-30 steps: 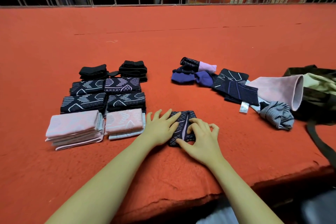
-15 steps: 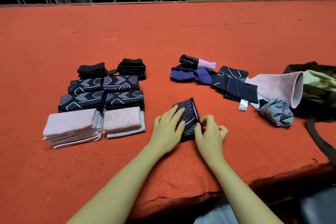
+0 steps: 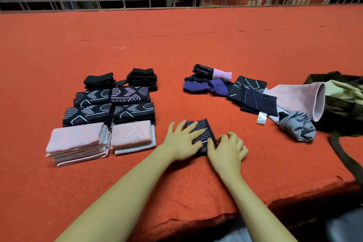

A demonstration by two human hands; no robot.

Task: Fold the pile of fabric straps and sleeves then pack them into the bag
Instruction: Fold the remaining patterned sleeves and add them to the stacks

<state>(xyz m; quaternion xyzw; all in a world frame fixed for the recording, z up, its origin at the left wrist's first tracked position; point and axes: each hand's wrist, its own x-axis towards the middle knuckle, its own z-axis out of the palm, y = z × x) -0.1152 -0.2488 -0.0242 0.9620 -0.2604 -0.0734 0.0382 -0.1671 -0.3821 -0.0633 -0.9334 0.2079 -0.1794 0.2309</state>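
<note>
Left hand [image 3: 183, 139] presses flat, right hand [image 3: 227, 148] pinches the small dark diamond-patterned fabric sleeve [image 3: 202, 135]. Left of it stand folded pink and navy stacks [image 3: 102, 122]; right, an unfolded heap [image 3: 253, 96] beside the unpacked olive bag [image 3: 343, 104].

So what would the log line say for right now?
step: folding | left hand: flat on dark diamond-patterned sleeve | right hand: fingers curled at its edge | olive fabric bag: unpacked
</note>
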